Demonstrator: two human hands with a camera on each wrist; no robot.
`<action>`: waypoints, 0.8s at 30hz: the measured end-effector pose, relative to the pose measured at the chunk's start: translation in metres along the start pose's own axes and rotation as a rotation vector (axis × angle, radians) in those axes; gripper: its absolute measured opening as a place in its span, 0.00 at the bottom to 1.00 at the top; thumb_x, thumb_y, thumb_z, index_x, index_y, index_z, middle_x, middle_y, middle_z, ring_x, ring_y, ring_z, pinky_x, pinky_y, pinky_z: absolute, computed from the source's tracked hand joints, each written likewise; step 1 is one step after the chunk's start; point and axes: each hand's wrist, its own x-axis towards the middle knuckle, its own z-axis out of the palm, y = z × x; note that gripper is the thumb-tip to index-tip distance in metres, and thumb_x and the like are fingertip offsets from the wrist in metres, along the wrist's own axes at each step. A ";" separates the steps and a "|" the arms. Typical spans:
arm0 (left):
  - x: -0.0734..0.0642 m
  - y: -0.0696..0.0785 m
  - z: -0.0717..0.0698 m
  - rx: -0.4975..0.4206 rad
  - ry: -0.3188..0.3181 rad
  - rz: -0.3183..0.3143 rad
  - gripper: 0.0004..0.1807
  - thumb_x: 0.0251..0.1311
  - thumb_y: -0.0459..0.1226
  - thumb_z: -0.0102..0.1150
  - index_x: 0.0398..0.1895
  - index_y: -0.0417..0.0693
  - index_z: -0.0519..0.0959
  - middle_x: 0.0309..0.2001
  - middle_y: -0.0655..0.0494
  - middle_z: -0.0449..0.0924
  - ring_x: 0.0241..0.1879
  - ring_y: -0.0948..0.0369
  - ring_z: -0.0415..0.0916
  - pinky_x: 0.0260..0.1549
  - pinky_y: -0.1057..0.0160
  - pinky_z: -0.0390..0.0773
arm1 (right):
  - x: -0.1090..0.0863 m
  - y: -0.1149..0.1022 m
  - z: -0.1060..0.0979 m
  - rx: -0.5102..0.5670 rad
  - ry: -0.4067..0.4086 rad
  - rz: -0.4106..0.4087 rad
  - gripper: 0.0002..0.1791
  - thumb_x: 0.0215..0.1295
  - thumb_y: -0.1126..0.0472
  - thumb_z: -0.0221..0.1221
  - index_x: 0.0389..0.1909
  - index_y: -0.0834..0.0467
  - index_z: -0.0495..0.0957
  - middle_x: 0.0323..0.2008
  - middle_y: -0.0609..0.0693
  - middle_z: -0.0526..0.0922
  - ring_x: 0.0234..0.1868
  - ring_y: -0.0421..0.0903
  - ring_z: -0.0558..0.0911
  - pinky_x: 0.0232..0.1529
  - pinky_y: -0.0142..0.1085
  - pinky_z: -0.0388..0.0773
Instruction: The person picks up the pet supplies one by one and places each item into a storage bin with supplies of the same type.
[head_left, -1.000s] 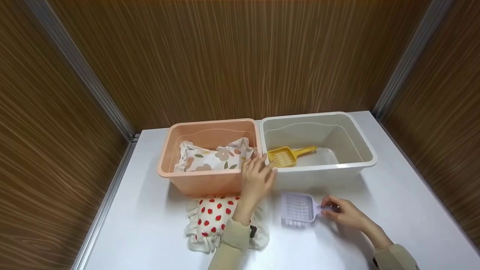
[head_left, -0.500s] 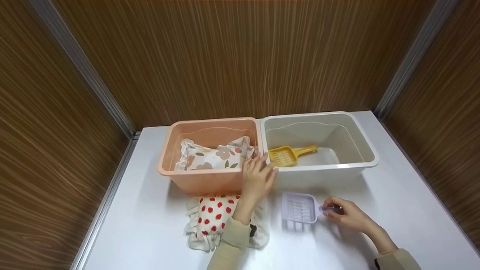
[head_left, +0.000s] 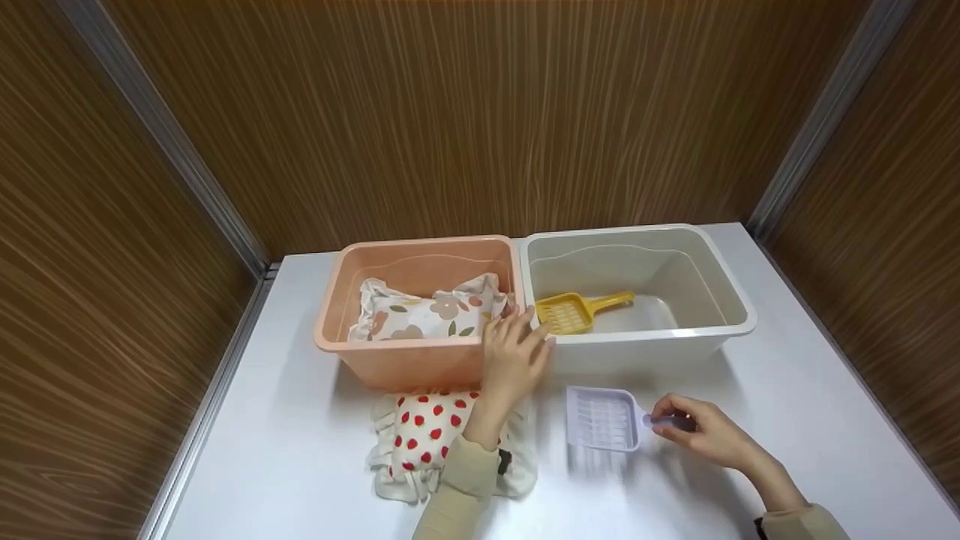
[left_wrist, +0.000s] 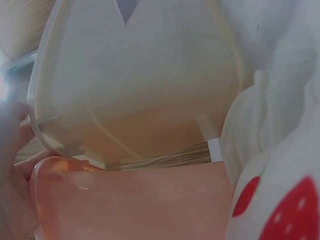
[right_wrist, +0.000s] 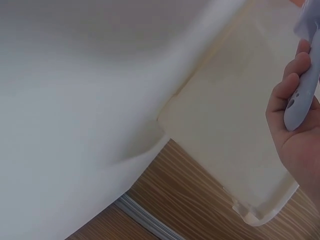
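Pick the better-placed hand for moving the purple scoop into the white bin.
Right, likely: the right hand grips the purple scoop by its handle, in front of the white bin. The left hand is at the rims of that bin and the peach bin, away from that scoop.

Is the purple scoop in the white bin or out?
Out: the right hand holds the purple scoop in front of the white bin.

A partitioned booth; wood-grain panels (head_left: 480,112) and metal corner strips (head_left: 826,112) bound a white tabletop (head_left: 300,450) on three sides.
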 end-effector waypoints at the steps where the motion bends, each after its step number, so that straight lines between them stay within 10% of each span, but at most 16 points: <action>1: 0.000 0.000 0.000 -0.001 -0.001 0.000 0.13 0.63 0.47 0.61 0.49 0.57 0.84 0.57 0.50 0.79 0.59 0.52 0.74 0.58 0.47 0.68 | 0.000 -0.001 -0.001 -0.003 0.003 -0.004 0.05 0.63 0.63 0.64 0.36 0.52 0.78 0.34 0.48 0.82 0.35 0.33 0.75 0.33 0.30 0.73; 24: 0.000 0.000 0.001 0.015 0.008 -0.004 0.13 0.63 0.48 0.60 0.47 0.58 0.85 0.57 0.52 0.79 0.58 0.53 0.74 0.59 0.49 0.67 | -0.001 -0.022 -0.020 -0.072 0.039 -0.087 0.10 0.59 0.68 0.66 0.38 0.52 0.78 0.34 0.45 0.82 0.32 0.33 0.75 0.30 0.29 0.73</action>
